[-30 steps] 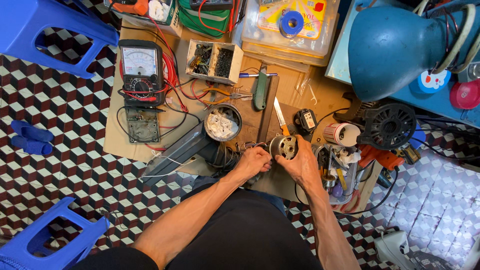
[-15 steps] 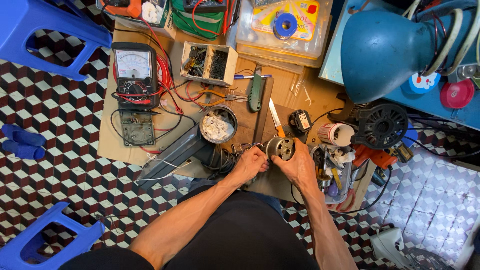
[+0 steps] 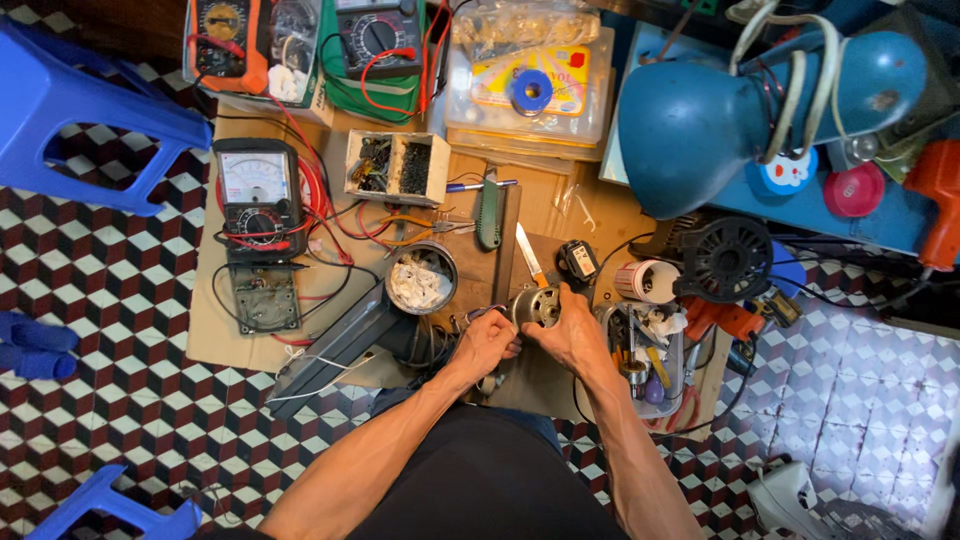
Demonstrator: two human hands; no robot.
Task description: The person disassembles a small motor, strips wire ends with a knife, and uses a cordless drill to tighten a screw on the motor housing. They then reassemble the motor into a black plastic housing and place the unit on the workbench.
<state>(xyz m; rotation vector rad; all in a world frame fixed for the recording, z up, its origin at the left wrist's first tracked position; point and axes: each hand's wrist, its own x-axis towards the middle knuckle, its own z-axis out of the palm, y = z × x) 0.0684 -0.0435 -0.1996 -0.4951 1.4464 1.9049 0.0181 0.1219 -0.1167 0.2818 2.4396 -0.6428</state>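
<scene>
Head view, looking straight down, shows me both hands meeting over a sheet of cardboard [image 3: 235, 345] laid on the patterned tile floor [image 3: 110, 400], with a small round metal motor [image 3: 537, 305] held between them just in front of the knees. My right hand [image 3: 572, 335] wraps the motor from the right side, fingers curled and pressed around its body, so it is gripping the motor itself. My left hand [image 3: 487, 342] sits touching the motor's left edge with its fingers bunched together; they seem to pinch something thin there, perhaps a wire end, but I cannot tell exactly what from this angle. Just beyond the motor lie a utility knife [image 3: 530, 255] and a green-handled tool [image 3: 489, 210], and a round tin [image 3: 421, 279] holding white scraps stands to the left, near but not touching. Further left a meter with a needle dial [image 3: 257, 200] trails red leads [image 3: 320, 215], and a small box of dark bits [image 3: 396, 167] sits behind. A clear tray of odd parts [image 3: 650, 355] lies just right of my right wrist. To do this well, I judge the right hand should keep the motor steady and low over the cardboard while the left works in small, controlled moves, keeping the loose leads and the knife blade out of the way of the wrists so nothing gets dragged.
</scene>
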